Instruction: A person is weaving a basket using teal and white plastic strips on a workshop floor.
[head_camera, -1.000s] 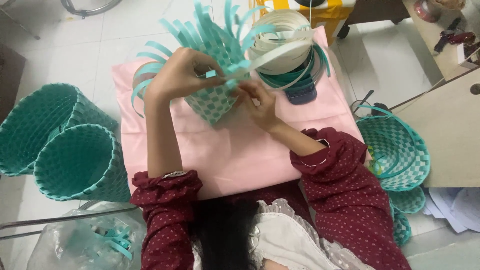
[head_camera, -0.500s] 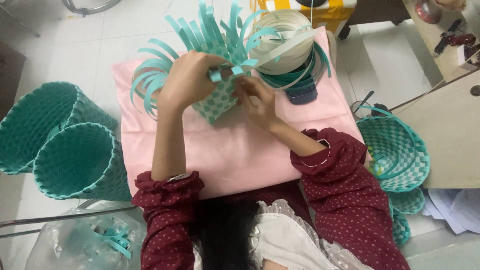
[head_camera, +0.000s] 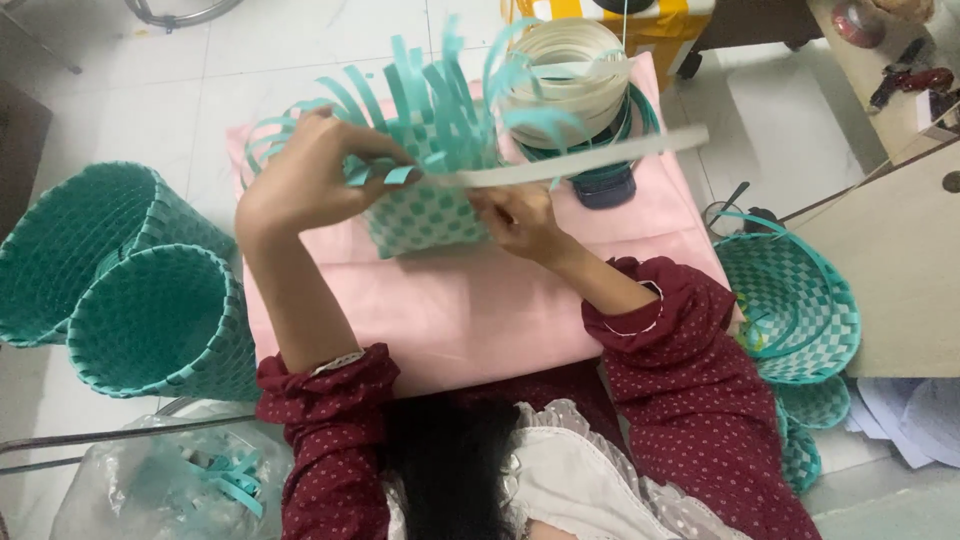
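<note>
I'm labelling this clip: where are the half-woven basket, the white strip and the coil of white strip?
Half-woven basket (head_camera: 425, 215): head view, on its checkered woven wall.
White strip (head_camera: 600, 160): head view, mid-length of the flat band.
Coil of white strip (head_camera: 570, 80): head view, on its wound side.

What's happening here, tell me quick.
A person is weaving a small teal-and-white basket on a pink cloth. The left hand grips the basket's loose upright teal strips, while the right hand holds its side and a long white strip runs across the top. A coil of white strip lies behind. Finished teal baskets stand on the floor to the left, more on the right.
</note>
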